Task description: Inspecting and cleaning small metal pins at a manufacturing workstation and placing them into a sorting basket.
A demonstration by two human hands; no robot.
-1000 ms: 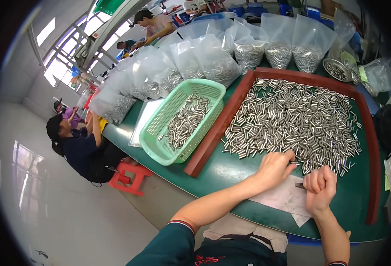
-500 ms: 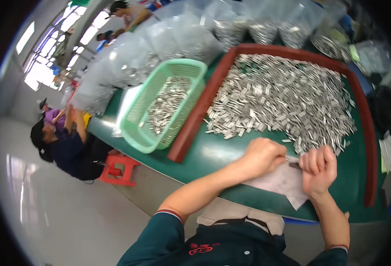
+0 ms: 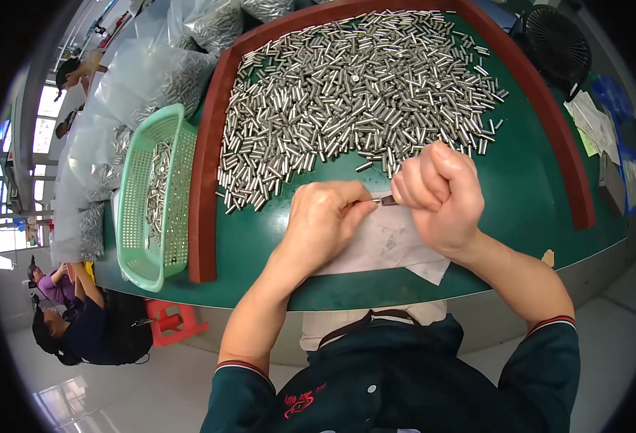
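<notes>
Between the thumb and fingers of my left hand (image 3: pixel 321 220) a small silver metal pin (image 3: pixel 376 200) is pinched, its end poking out to the right. My right hand (image 3: pixel 444 195) is a closed fist around a small tool with a dark tip (image 3: pixel 388 200); the rest of the tool is hidden in the fingers. That dark tip meets, or nearly meets, the pin's end. Below both hands a stained pale cloth (image 3: pixel 365 252) lies on the green tabletop. Just beyond them spreads a large heap of short metal pins (image 3: pixel 361 94).
A dark red raised border (image 3: pixel 204 216) frames the heap on three sides. Left of it stands a light green plastic basket (image 3: pixel 132 238) holding more pins. Clear bags of pins (image 3: pixel 145 79) line the far left. A black fan (image 3: pixel 552 47) and papers (image 3: pixel 592 126) sit right. Seated people (image 3: pixel 80 317) work nearby.
My view has turned, so the table and heap appear farther left and higher. Both hands stay close together over the cloth, still holding the pin and the tool.
</notes>
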